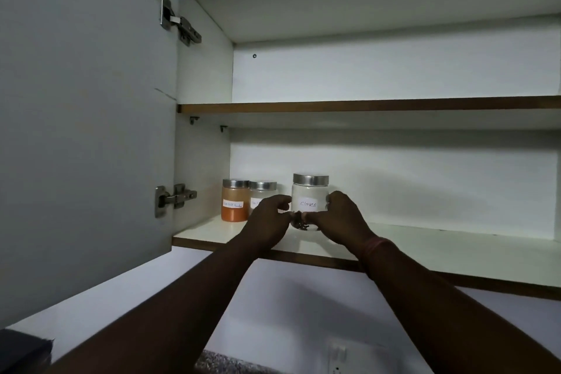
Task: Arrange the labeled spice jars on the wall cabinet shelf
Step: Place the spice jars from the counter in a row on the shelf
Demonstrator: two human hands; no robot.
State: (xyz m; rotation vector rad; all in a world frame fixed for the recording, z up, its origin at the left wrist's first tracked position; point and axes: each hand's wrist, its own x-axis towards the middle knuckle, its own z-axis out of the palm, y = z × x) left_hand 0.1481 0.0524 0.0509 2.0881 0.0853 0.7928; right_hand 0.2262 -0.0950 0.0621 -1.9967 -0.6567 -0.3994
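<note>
Below the cabinet you had a white wall socket point(338, 355), a speckled grey bench point(224, 364) edge, and a dark object point(21, 349) at lower left.

The clear glass jar point(309, 202) has a shiny metal lid point(311, 179) and a white paper label point(308, 204). The shelf point(425, 247) is smooth and white with a brown wood edge.
</note>
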